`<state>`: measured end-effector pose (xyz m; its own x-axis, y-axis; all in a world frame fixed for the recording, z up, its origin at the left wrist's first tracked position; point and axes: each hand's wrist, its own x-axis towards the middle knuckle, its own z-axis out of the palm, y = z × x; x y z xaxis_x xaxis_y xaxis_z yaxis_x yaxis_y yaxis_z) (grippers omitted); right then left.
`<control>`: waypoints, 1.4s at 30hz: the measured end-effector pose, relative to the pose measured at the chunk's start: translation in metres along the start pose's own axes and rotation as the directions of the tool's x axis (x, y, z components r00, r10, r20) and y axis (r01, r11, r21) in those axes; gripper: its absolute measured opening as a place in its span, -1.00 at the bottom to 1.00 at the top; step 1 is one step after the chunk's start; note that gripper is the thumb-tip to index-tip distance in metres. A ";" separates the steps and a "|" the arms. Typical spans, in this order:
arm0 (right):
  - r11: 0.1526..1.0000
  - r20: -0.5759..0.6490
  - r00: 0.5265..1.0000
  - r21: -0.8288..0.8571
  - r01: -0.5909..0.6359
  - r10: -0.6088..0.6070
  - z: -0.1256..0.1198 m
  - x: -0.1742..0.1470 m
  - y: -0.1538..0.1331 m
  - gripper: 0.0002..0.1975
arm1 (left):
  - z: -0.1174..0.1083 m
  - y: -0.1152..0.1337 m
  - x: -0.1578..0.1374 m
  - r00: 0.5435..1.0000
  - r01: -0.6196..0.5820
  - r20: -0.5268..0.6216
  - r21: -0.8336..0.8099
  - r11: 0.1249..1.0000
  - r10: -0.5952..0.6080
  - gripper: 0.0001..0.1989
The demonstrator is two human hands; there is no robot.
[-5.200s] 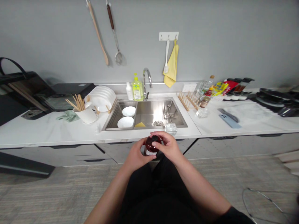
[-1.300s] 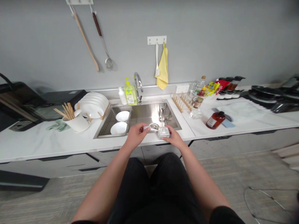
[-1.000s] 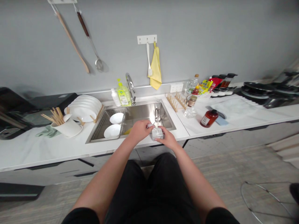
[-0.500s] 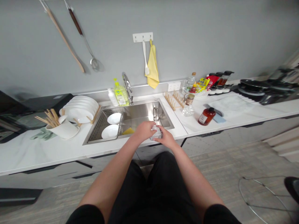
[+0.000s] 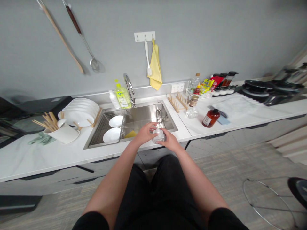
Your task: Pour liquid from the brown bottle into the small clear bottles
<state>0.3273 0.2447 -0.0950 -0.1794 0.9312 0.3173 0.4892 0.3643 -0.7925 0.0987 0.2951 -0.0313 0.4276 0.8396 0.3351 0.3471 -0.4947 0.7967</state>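
Note:
A small clear glass bottle (image 5: 159, 137) is held between my two hands above the front rim of the sink. My right hand (image 5: 169, 140) grips its right side, fingers curled round the body. On the left, my left hand (image 5: 145, 133) bends its thumb and fingers against the bottle's upper left part; whether it also pinches a cap is too small to make out. Just behind lies the steel sink (image 5: 141, 115), with two white bowls (image 5: 112, 135) in a wire basket at its left and a yellow sponge (image 5: 130, 134) on its floor.
White plates (image 5: 80, 111) stand in a rack left of the sink, beside a utensil holder (image 5: 64, 134). Soap bottles (image 5: 122, 95) flank the faucet (image 5: 129, 88). To the right are a wooden rack (image 5: 177, 102), a glass jar (image 5: 192, 110) and a brown bottle (image 5: 211, 118).
My left hand has drawn slightly left from the top of the bottle, so more of the glass shows. My right hand keeps its hold. The whole view has shifted a little.

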 end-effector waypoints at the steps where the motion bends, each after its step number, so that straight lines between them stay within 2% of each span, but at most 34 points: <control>1: 1.000 0.002 1.000 0.002 0.000 0.000 0.000 0.000 0.000 -0.08 | -0.001 -0.003 -0.001 1.000 0.006 0.003 -0.046 0.999 -0.006 -0.36; 4: 1.000 0.000 1.000 0.008 0.005 -0.005 0.000 0.000 0.000 -0.07 | 0.002 -0.007 -0.003 1.000 0.004 0.019 -0.098 0.995 -0.002 -0.25; 7: 1.000 -0.010 1.000 0.015 0.006 -0.006 0.001 0.000 0.000 -0.06 | 0.009 -0.007 -0.004 1.000 0.011 0.013 -0.048 0.999 -0.010 -0.09; 9: 1.000 -0.008 1.000 0.017 -0.001 0.001 0.001 0.000 0.000 -0.05 | 0.010 -0.010 -0.006 0.999 0.047 0.003 -0.063 0.997 -0.047 -0.13; 12: 1.000 0.002 1.000 0.017 -0.001 0.001 0.000 0.000 0.000 -0.04 | 0.008 -0.016 -0.009 0.996 0.077 0.056 -0.191 0.978 -0.068 -0.22; 14: 1.000 0.004 1.000 0.020 0.008 -0.008 0.000 0.000 0.000 -0.05 | 0.010 -0.018 -0.009 0.996 0.062 0.077 -0.239 0.969 -0.045 -0.16; 16: 1.000 -0.005 1.000 0.023 0.010 -0.010 0.000 0.000 0.000 -0.05 | 0.014 -0.018 -0.008 0.998 0.050 0.045 -0.215 0.975 -0.041 -0.07; 19: 1.000 -0.020 1.000 0.021 -0.004 0.004 0.000 0.000 0.000 -0.04 | 0.016 -0.017 -0.004 0.998 0.061 0.002 -0.200 0.978 -0.062 -0.08; 21: 1.000 -0.016 1.000 0.021 -0.005 0.005 0.000 0.000 0.000 -0.05 | 0.011 -0.018 -0.003 0.996 0.080 0.051 -0.295 0.952 -0.068 -0.11; 24: 0.999 -0.005 1.000 0.032 0.009 -0.009 0.000 0.001 0.001 -0.07 | 0.002 -0.020 -0.004 0.987 0.096 0.156 -0.405 0.909 -0.035 -0.05; 26: 0.999 -0.008 1.000 0.041 0.009 -0.008 -0.001 0.001 0.001 -0.06 | 0.003 -0.020 -0.004 0.989 0.078 0.148 -0.352 0.933 -0.027 0.02; 29: 0.999 -0.013 1.000 0.045 -0.007 0.007 -0.001 0.000 0.000 -0.05 | 0.009 -0.020 -0.003 0.996 0.072 0.064 -0.227 0.971 -0.059 0.05; 31: 0.999 -0.009 1.000 0.049 -0.002 0.002 -0.001 0.000 0.000 -0.06 | 0.010 -0.021 -0.004 0.996 0.084 0.055 -0.263 0.961 -0.072 0.00; 34: 0.998 0.008 1.000 0.057 0.016 -0.017 -0.001 0.001 0.001 -0.08 | 0.008 -0.024 -0.005 0.993 0.073 0.110 -0.372 0.926 -0.034 -0.09; 36: 0.998 0.009 1.000 0.064 0.022 -0.023 -0.001 0.001 0.003 -0.06 | 0.010 -0.024 -0.006 0.994 0.047 0.110 -0.308 0.950 -0.013 -0.07; 39: 0.997 -0.003 1.000 0.076 0.026 -0.026 -0.002 0.001 0.004 -0.06 | 0.015 -0.023 -0.005 0.999 0.038 0.033 -0.144 0.989 -0.034 -0.08; 42: 0.998 0.003 1.000 0.061 0.019 -0.019 -0.001 0.002 0.002 -0.08 | 0.015 -0.022 -0.004 0.998 0.059 0.029 -0.187 0.981 -0.054 -0.18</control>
<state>0.3290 0.2470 -0.0958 -0.1911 0.9242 0.3307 0.4332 0.3817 -0.8165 0.1015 0.2989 -0.0573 0.4320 0.8584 0.2765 0.2095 -0.3937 0.8950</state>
